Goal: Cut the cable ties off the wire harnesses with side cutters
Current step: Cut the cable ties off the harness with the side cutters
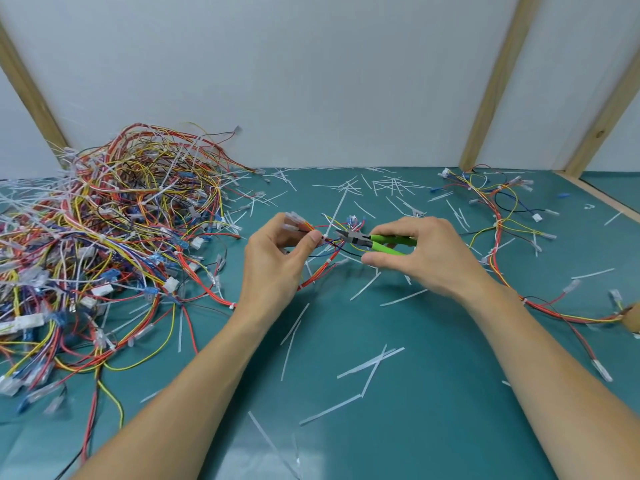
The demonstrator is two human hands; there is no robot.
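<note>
**Two hands at work on one harness, mid-tabletop**

Two bare hands meet over the middle of the green tabletop (433,427), taken below as the landmark.

- Left hand (277,261): thumb and fingers pinched on a small wire harness (320,268), held just above the tabletop's centre. Clear connector housings stick out past the fingers on the far side; red wires loop down from the grip to the mat.
- Right hand (422,254): fingers curled around the green handles of the side cutters (370,240). The dark tip points left and touches the wire bundle just beside the left thumb, at a white cable tie (325,237). Whether the blades are closed on the tie cannot be told.
- Harness pile (104,237): large tangle of red, yellow, blue and white wires filling the tabletop's left side, up to the back wall and out past the left edge of view.
- Loose harness (498,216): spread along the tabletop's right side, trailing toward the near right.
- Cut tie strips (367,365): white slivers scattered across the centre, the back and the near part of the tabletop.
- Wooden rail (595,199): marks the tabletop's right edge.
- Open room: the near centre of the tabletop, between the forearms, carries only strips.
</note>
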